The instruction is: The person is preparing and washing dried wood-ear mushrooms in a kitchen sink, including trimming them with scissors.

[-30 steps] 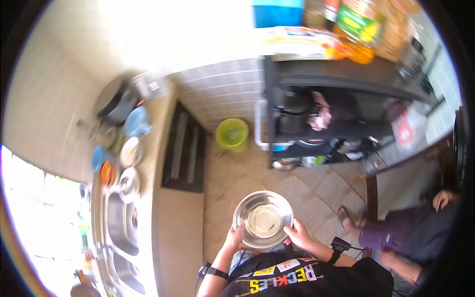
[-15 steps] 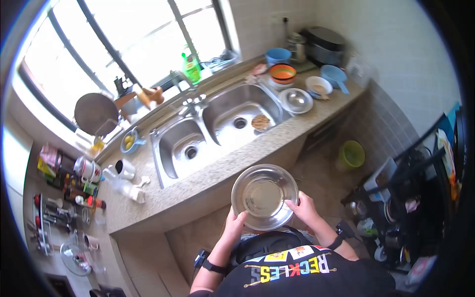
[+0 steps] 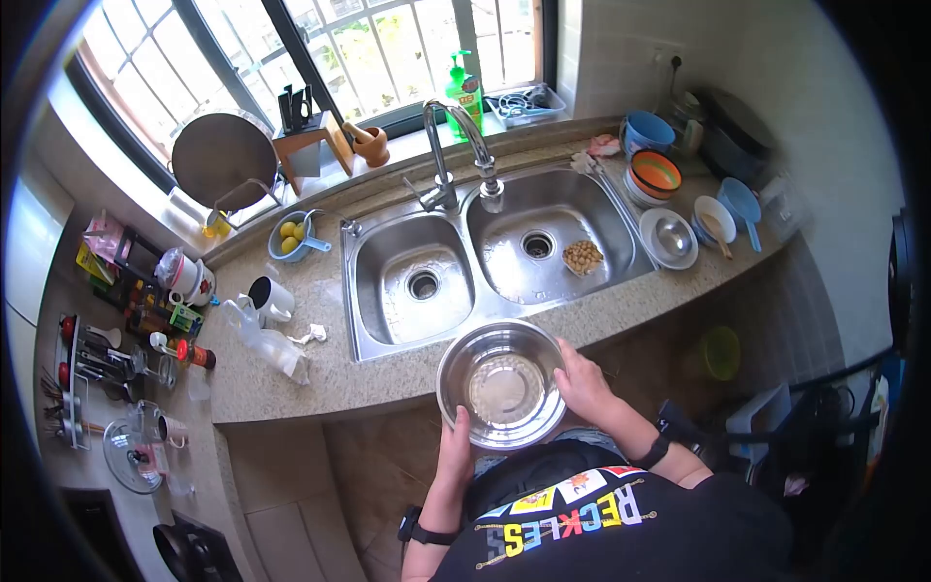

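A shiny steel bowl (image 3: pixel 459 373) is held in front of my body, its far rim overlapping the counter's front edge in the head view. Something pale lies at its bottom, too blurred to name. My left hand (image 3: pixel 454 448) grips the near left side, thumb up at the rim. On the right side, my right hand (image 3: pixel 585 385) is closed round the rim. Just beyond stands a double steel sink (image 3: pixel 469 281) with a curved tap (image 3: pixel 444 179). In its right basin sits a small clear container of round tan pieces (image 3: pixel 583 257).
Right of the sink are a white plate (image 3: pixel 683 254) with a metal bowl on it, an orange bowl (image 3: pixel 657 173) and blue bowls. A white mug (image 3: pixel 279 303), a plastic bag (image 3: pixel 264 341) and a blue colander (image 3: pixel 287 254) with yellow fruit stand on the left counter.
My view has turned to the right, and the sink shows larger and nearer. The bowl stays in both hands, now closer to the counter edge, and my right hand's grip has shifted slightly.
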`<state>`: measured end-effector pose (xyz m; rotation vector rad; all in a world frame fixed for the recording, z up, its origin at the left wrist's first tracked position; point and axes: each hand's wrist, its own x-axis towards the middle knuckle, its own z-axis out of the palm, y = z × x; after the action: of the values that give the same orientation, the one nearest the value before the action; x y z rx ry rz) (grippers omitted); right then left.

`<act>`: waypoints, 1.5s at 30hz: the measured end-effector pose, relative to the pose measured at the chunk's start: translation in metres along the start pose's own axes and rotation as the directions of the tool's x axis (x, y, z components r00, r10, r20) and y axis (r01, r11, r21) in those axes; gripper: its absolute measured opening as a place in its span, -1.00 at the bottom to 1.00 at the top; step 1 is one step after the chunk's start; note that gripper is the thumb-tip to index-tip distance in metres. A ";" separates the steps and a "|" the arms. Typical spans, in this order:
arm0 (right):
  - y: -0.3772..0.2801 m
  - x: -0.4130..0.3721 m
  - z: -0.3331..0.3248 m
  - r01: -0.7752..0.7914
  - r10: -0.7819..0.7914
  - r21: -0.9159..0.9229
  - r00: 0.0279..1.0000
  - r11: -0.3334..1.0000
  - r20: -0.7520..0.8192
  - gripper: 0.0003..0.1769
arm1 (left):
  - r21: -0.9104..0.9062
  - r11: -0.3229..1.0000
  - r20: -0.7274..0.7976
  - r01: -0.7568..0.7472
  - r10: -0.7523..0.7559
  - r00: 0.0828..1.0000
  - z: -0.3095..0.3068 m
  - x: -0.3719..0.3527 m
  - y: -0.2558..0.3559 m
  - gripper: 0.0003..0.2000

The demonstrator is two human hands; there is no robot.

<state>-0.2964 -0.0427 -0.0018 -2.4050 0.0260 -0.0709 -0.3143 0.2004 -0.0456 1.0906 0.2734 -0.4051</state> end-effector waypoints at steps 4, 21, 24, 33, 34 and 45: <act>0.011 0.056 -0.030 -0.041 0.041 -0.019 0.999 0.999 -0.010 -0.43 | -0.024 1.000 -0.016 0.008 -0.008 1.000 0.039 0.048 0.016 -0.49; 0.031 0.165 -0.034 0.008 -0.008 0.163 1.000 0.987 -0.001 -0.59 | -0.141 0.973 -0.073 0.182 -0.193 0.978 0.062 0.136 0.069 -0.27; 0.019 0.163 -0.024 -0.049 0.050 0.169 0.999 0.984 -0.002 -0.60 | -0.079 0.988 -0.097 0.135 -0.143 0.985 0.039 0.147 0.065 -0.33; -0.009 0.159 -0.023 -0.119 0.120 0.071 0.993 0.990 -0.010 -0.56 | -0.002 1.000 -0.020 0.017 -0.017 1.000 0.010 0.165 0.073 -0.43; -0.010 0.160 -0.026 -0.085 0.091 0.067 0.992 0.994 -0.087 -0.58 | -0.015 1.000 -0.058 0.014 -0.015 0.998 0.018 0.158 0.075 -0.46; 0.080 0.174 -0.062 -0.079 0.216 0.400 0.926 0.913 -0.309 -0.58 | -0.096 0.995 -0.196 0.021 -0.039 0.980 -0.023 0.151 0.093 -0.40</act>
<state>-0.1264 -0.1501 -0.0016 -1.9643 0.3330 -0.3950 -0.1375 0.2307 -0.0428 1.0362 0.4813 -0.3074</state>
